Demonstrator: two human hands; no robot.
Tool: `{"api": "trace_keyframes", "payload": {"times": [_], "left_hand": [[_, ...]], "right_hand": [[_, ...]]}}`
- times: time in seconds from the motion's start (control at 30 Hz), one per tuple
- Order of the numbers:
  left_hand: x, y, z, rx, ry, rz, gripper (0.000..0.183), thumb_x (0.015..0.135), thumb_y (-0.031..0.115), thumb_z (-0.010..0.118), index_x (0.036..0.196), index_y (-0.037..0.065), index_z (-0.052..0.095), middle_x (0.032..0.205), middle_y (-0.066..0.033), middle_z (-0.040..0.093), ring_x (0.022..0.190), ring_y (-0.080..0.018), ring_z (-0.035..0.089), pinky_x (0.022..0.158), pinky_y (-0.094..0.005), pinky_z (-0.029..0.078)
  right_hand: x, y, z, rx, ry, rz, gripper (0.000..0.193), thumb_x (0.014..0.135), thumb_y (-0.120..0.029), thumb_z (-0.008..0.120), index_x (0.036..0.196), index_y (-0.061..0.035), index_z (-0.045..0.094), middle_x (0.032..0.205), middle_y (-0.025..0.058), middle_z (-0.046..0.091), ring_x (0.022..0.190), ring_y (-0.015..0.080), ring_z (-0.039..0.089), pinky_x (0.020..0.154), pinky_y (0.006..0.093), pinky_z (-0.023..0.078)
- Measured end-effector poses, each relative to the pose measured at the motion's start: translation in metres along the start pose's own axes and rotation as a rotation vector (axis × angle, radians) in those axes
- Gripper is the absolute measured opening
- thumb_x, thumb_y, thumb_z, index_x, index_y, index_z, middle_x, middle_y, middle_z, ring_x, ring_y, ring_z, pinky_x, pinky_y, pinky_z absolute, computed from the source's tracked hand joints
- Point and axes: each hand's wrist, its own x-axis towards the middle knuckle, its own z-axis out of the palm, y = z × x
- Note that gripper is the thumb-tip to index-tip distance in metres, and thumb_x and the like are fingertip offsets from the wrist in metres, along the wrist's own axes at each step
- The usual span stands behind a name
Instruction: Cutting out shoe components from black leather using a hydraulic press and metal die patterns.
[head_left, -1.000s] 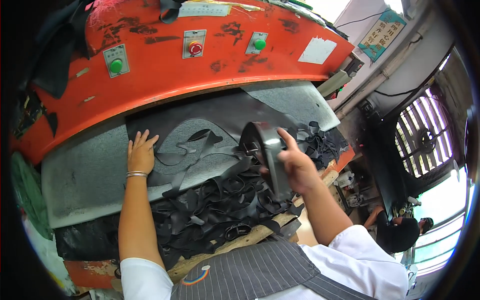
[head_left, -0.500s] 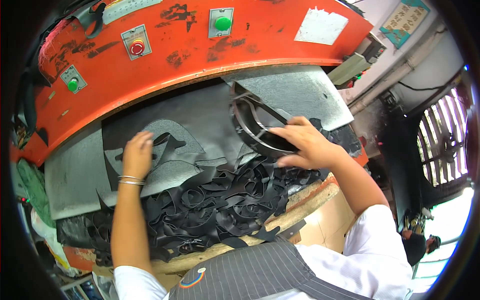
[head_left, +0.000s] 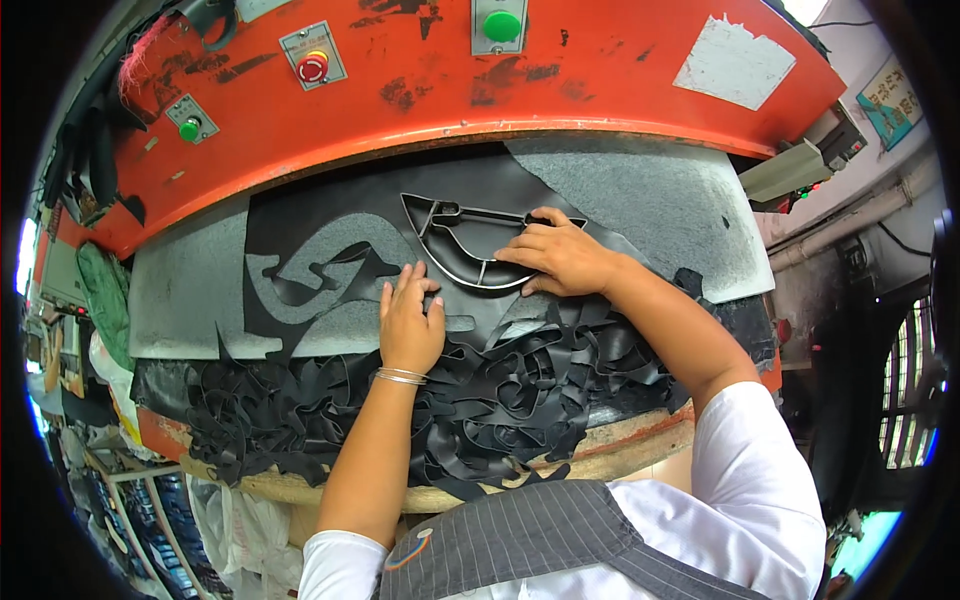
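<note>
A metal cutting die (head_left: 482, 273), shaped like a curved half-moon with inner struts, lies flat on a black leather-like sheet (head_left: 345, 187). My right hand (head_left: 562, 257) grips its right end, thumb at the near edge and fingers over the frame. Left of the die, my left hand (head_left: 411, 322) rests on the sheet with fingers spread, holding nothing. Curved cut-outs in the sheet beyond that hand expose the grey board (head_left: 640, 195) underneath. Black offcut strips (head_left: 480, 390) are heaped along the board's near side.
An orange machine beam (head_left: 420, 90) spans the far side, with a red button (head_left: 311, 67) and green buttons (head_left: 501, 27). A worn wooden ledge (head_left: 640, 450) borders the offcuts nearest me. Green cloth (head_left: 103, 295) hangs at the left.
The die, tilted up in my right hand before, now lies flat on the sheet. My left hand has moved right, closer to the die. The view has shifted too.
</note>
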Motion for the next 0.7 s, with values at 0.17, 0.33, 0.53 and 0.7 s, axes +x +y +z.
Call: {"api": "trace_keyframes", "payload": {"times": [0.17, 0.33, 0.53, 0.7], "left_hand": [[0.002, 0.000, -0.003, 0.029, 0.026, -0.039, 0.018, 0.085, 0.012, 0.057, 0.102, 0.008, 0.056, 0.137, -0.0169, 0.053, 0.135, -0.0307, 0.041, 0.114, -0.0473, 0.022], [0.006, 0.002, -0.003, 0.033, -0.005, -0.040, 0.015, 0.088, 0.011, 0.055, 0.102, 0.008, 0.053, 0.140, -0.0174, 0.050, 0.137, -0.0305, 0.039, 0.114, -0.0473, 0.020], [0.008, 0.000, -0.004, 0.000, -0.002, -0.068, 0.014, 0.087, 0.013, 0.056, 0.100, 0.009, 0.055, 0.138, -0.0162, 0.052, 0.136, -0.0292, 0.040, 0.115, -0.0455, 0.021], [0.008, 0.000, -0.008, -0.038, -0.019, -0.081, 0.015, 0.085, 0.012, 0.058, 0.100, 0.009, 0.056, 0.137, -0.0163, 0.054, 0.136, -0.0290, 0.040, 0.115, -0.0449, 0.021]], "right_hand": [[-0.019, -0.018, 0.010, -0.057, 0.293, 0.303, 0.070, 0.065, -0.033, 0.083, 0.129, -0.0256, 0.056, 0.140, 0.0124, 0.044, 0.131, 0.0326, 0.041, 0.110, 0.0567, 0.021], [-0.035, -0.019, 0.037, 0.168, 0.502, 0.659, 0.057, 0.065, -0.028, 0.084, 0.115, -0.0190, 0.058, 0.149, 0.0297, 0.025, 0.136, 0.0458, 0.030, 0.109, 0.0578, 0.025], [-0.027, -0.017, 0.044, 0.096, 0.566, 0.592, 0.039, 0.065, -0.027, 0.083, 0.093, -0.0123, 0.060, 0.143, 0.0273, 0.039, 0.126, 0.0435, 0.044, 0.106, 0.0542, 0.033], [-0.025, -0.019, 0.046, 0.099, 0.603, 0.600, 0.040, 0.063, -0.029, 0.084, 0.091, -0.0113, 0.061, 0.145, 0.0225, 0.039, 0.119, 0.0452, 0.047, 0.102, 0.0516, 0.037]]}}
